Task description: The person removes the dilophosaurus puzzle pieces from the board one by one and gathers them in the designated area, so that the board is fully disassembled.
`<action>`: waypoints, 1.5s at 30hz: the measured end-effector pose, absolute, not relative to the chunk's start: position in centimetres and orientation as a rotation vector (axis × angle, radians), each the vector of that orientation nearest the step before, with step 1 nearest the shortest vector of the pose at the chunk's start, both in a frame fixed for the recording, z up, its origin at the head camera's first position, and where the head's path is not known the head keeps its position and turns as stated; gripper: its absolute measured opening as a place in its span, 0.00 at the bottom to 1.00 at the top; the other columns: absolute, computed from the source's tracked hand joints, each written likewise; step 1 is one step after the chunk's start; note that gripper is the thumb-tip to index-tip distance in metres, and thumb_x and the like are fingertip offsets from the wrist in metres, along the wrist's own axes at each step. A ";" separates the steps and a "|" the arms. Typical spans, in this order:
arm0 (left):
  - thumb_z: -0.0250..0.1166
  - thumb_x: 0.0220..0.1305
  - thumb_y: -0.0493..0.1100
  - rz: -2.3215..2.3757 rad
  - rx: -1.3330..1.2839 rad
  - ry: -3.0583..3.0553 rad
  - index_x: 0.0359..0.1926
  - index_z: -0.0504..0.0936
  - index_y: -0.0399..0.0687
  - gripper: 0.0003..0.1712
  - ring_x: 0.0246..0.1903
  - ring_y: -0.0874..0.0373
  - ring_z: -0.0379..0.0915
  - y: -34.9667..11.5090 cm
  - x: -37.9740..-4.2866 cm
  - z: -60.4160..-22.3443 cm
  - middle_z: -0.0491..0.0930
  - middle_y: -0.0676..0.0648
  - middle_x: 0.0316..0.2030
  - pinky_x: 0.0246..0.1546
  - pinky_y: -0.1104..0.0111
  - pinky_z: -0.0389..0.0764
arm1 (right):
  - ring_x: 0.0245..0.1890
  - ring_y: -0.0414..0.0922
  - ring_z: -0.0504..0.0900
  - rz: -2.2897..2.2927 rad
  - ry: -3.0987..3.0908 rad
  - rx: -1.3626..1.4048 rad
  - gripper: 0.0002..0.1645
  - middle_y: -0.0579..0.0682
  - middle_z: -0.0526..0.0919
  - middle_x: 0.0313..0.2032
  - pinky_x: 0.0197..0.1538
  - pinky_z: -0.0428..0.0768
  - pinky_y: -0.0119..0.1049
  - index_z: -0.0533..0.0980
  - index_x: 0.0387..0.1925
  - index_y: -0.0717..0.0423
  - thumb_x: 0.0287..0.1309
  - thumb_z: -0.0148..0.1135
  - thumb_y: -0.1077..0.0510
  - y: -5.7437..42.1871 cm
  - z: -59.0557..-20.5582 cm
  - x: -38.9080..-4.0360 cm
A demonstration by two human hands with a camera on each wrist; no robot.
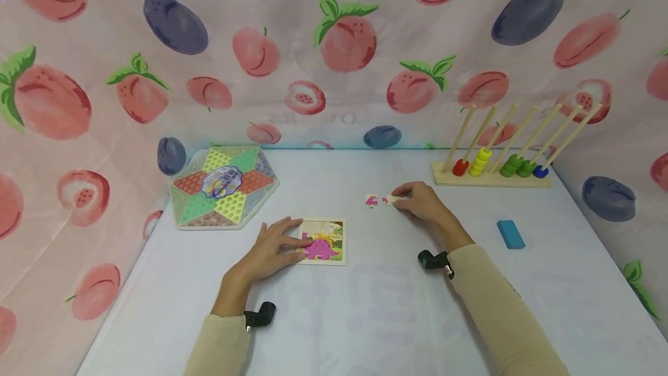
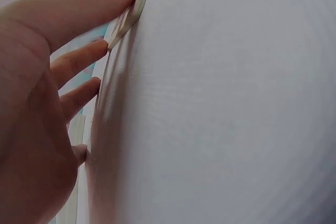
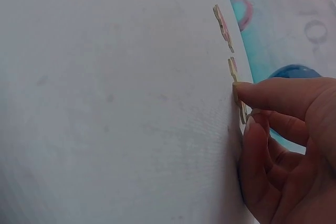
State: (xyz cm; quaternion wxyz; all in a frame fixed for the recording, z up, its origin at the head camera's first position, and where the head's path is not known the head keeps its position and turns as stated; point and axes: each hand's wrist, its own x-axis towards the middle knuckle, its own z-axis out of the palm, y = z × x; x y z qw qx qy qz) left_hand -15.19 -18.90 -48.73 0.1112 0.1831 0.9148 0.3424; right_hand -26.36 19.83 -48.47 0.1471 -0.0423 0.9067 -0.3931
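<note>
We've got the left hand (image 1: 268, 251) at the left side of the puzzle board (image 1: 344, 242), fingers spread and fairly straight, touching the board, not clenched. Right hand (image 1: 421, 201) is farther forward, pinching a puzzle piece (image 1: 389, 199) between thumb and fingers (can't tell if it's lifted off the table). A loose piece (image 1: 371, 201) lies just left of it. Board lies flat, pink dinosaur picture partly filled in. Both forearms reach in from the near side, beige sleeves (image 1: 219, 344).

Surface: white-covered table (image 1: 376, 318). We see a star-pattern game board (image 1: 222, 181) back left, a peg rack (image 1: 490, 180) with colored beads back right, a blue block (image 1: 511, 234) nearer us. Pink fruit-print curtain (image 1: 302, 28) behind and at both sides.
</note>
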 end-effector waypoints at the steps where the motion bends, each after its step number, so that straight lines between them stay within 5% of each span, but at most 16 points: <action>1: 0.73 0.62 0.48 1.012 0.538 2.686 0.54 0.89 0.59 0.18 0.81 0.39 0.45 -18.9 -15.2 -48.7 0.66 0.46 0.76 0.76 0.33 0.26 | 0.19 0.37 0.74 -1.129 2.608 -0.123 0.20 0.61 0.82 0.56 0.27 0.79 0.29 0.80 0.56 0.60 0.64 0.66 0.57 19.8 -48.5 -26.4; 23: 0.73 0.60 0.44 1.006 0.468 2.796 0.42 0.82 0.60 0.11 0.79 0.35 0.47 -16.7 -15.6 -49.1 0.67 0.43 0.74 0.68 0.23 0.24 | 0.25 0.41 0.76 -1.129 2.554 -0.069 0.20 0.61 0.81 0.58 0.31 0.80 0.30 0.80 0.56 0.60 0.66 0.65 0.56 19.7 -47.8 -26.6; 31: 0.74 0.59 0.46 1.035 0.439 2.797 0.41 0.81 0.58 0.11 0.77 0.36 0.48 -16.4 -15.5 -49.4 0.67 0.42 0.73 0.69 0.23 0.23 | 0.52 0.54 0.78 -1.064 2.767 -0.211 0.17 0.59 0.83 0.52 0.58 0.78 0.49 0.83 0.52 0.55 0.63 0.67 0.54 17.7 -47.2 -25.7; 45: 0.73 0.60 0.46 1.100 0.366 2.785 0.41 0.81 0.58 0.10 0.77 0.37 0.46 -15.8 -15.9 -49.7 0.66 0.43 0.73 0.69 0.26 0.21 | 0.39 0.40 0.78 -1.038 2.486 -0.864 0.17 0.48 0.86 0.46 0.44 0.77 0.30 0.86 0.50 0.49 0.59 0.74 0.57 10.2 -47.7 -24.0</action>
